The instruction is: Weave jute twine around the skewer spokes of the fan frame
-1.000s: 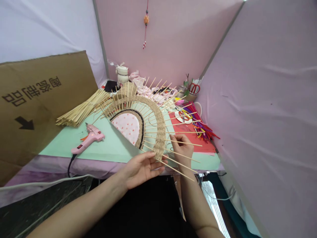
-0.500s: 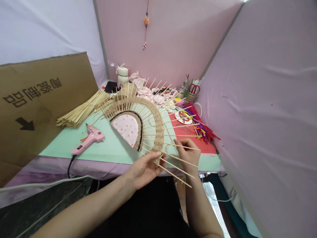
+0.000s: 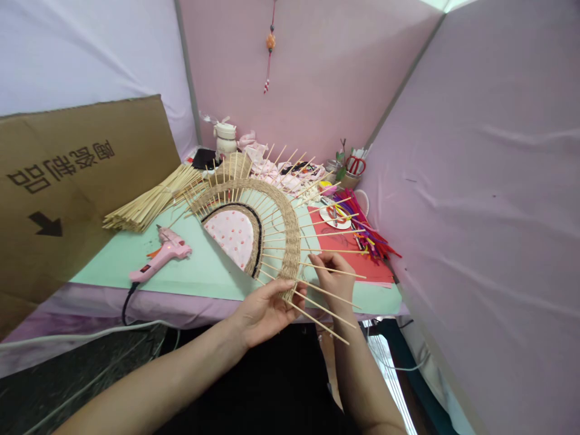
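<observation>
My left hand point(image 3: 272, 307) is closed on the lower end of a half-round woven piece point(image 3: 290, 226), thumb on top and fingers beneath. Thin wooden sticks point(image 3: 333, 235) fan out through its woven twine band. At its core is a half circle of pink dotted cloth point(image 3: 232, 238), edged with twine and a black line. Among the lower right sticks, my right hand point(image 3: 334, 275) pinches a thin strand of twine point(image 3: 306, 241) between thumb and forefinger. That strand loops close to the band's outer edge.
A pink glue gun point(image 3: 163, 257) lies at left, its black cord over the table edge. Behind it are a bundle of sticks point(image 3: 151, 199) and a cardboard panel point(image 3: 81, 193). Colourful pipe cleaners point(image 3: 376, 235) lie on red sheets point(image 3: 333, 241) at right. Red-handled scissors point(image 3: 356, 164) stand behind.
My right hand has moved left, closer to the woven band, with the twine strand still pinched. The left hand keeps its hold on the woven piece.
</observation>
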Action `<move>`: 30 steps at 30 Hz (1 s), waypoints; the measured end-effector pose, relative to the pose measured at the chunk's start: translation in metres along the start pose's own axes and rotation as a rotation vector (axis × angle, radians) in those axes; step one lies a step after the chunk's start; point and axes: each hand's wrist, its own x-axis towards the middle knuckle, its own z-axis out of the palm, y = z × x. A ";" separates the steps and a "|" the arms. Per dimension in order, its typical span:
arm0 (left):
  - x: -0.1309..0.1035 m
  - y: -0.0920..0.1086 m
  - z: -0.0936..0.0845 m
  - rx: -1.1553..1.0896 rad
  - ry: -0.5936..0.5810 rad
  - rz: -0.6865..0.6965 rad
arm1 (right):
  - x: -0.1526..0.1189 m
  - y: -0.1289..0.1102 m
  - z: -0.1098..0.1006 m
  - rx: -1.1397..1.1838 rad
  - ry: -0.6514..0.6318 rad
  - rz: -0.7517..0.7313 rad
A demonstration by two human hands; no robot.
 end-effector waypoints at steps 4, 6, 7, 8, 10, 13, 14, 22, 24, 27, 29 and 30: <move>0.001 -0.003 -0.003 -0.027 -0.014 0.022 | 0.002 0.000 0.015 0.030 -0.034 0.027; 0.002 -0.004 -0.004 -0.028 -0.009 0.032 | 0.003 0.000 0.018 0.023 -0.039 0.012; 0.002 -0.004 -0.004 -0.026 -0.007 0.036 | 0.004 -0.001 0.018 0.017 -0.036 0.000; 0.001 -0.004 -0.004 -0.023 -0.005 0.038 | 0.004 -0.001 0.018 0.012 -0.030 -0.010; 0.001 -0.004 -0.004 -0.014 -0.013 0.036 | 0.004 -0.001 0.017 0.008 -0.027 -0.022; 0.001 -0.003 -0.003 -0.003 -0.028 0.029 | 0.003 -0.003 0.015 0.002 -0.031 -0.029; 0.001 -0.003 -0.004 0.000 -0.026 0.032 | 0.003 -0.004 0.014 -0.007 -0.029 -0.036; 0.006 -0.005 -0.009 0.051 0.019 0.085 | 0.004 -0.008 0.007 -0.073 -0.003 -0.090; 0.005 -0.005 -0.009 0.047 0.023 0.105 | 0.003 -0.007 -0.001 -0.091 -0.006 -0.112; 0.004 -0.005 -0.009 0.048 0.014 0.118 | 0.001 -0.008 -0.024 -0.090 -0.059 -0.134; 0.004 -0.006 -0.009 0.048 0.015 0.124 | 0.000 -0.012 -0.045 -0.114 -0.169 -0.170; 0.004 -0.006 -0.009 0.048 0.017 0.127 | 0.000 -0.016 -0.056 -0.144 -0.245 -0.209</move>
